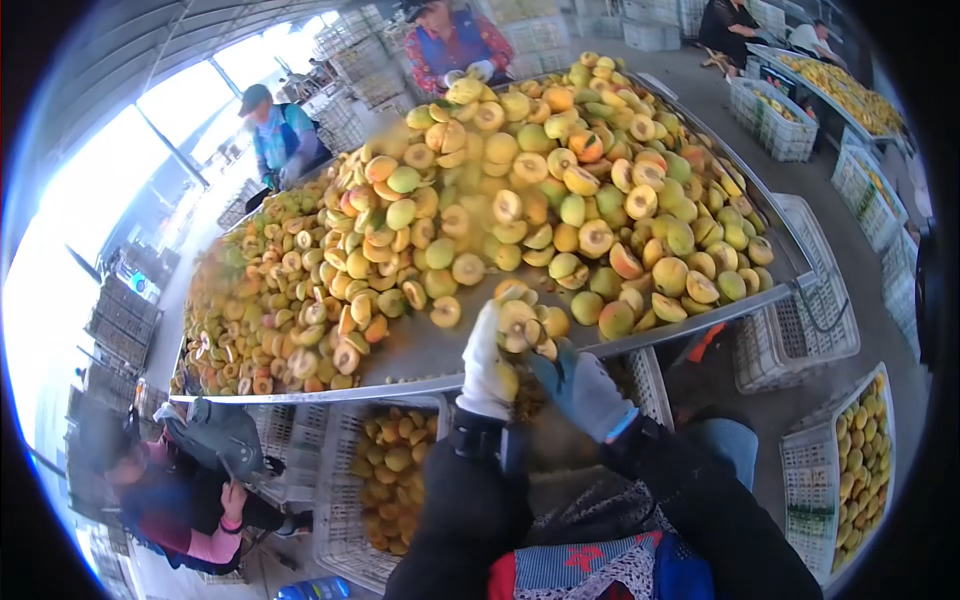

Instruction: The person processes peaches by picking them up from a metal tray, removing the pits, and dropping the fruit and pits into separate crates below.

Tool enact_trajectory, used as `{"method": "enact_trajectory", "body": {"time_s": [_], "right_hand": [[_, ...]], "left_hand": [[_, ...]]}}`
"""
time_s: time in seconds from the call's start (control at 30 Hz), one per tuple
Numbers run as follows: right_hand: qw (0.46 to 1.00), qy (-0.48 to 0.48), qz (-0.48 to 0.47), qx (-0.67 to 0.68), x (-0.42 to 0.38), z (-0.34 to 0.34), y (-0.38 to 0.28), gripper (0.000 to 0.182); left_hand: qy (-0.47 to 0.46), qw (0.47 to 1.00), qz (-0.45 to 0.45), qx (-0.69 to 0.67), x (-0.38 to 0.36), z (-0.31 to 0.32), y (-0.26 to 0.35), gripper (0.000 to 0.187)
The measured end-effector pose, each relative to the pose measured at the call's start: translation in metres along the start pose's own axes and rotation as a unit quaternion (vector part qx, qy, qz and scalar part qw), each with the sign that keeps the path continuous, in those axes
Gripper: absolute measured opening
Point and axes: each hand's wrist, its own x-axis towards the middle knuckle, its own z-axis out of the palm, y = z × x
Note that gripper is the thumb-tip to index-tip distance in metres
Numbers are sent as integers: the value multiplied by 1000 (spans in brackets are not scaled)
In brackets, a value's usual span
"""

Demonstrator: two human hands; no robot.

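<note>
Halved and whole yellow-green fruit (600, 190) lies heaped on a metal table (420, 384). At the table's near edge my left hand (488, 365), in a white glove, is closed around a piece of fruit (517, 325). My right hand (580, 388), in a grey-blue glove, is just to the right with its fingers bent beside the same fruit. Whatever its fingertips hold is too small and blurred to make out. Below my hands, a crate (652, 390) stands partly hidden under the table edge.
A crate of fruit (340, 500) stands below the table at the left, another (800, 500) at the right. An empty-looking crate (780, 345) is by the right corner. One person (190, 500) sits at lower left; two people (455, 50) (280, 140) stand across the table.
</note>
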Motion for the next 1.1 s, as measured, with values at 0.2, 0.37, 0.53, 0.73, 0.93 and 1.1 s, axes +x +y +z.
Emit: {"method": "enact_trajectory", "body": {"time_s": [0.2, 0.37, 0.53, 0.73, 0.93, 1.1], "right_hand": [[985, -63, -23, -161, -5, 10, 8, 43], [996, 24, 86, -10, 4, -26, -28, 36], [985, -89, 113, 98, 6, -22, -18, 37], [922, -31, 173, 345, -4, -11, -42, 42], [966, 18, 39, 256, 4, 9, -18, 31], [950, 31, 50, 307, 6, -13, -14, 29]], "left_hand": [[-40, 992, 52, 106, 4, -9, -8, 46], [-64, 980, 78, 171, -6, -8, -3, 35], [-44, 904, 217, 367, -10, -3, -9, 30], [-17, 934, 215, 284, -13, 5, -15, 22], [-8, 991, 53, 119, -3, 11, -10, 39], [-132, 986, 41, 91, -2, 3, -4, 53]]}}
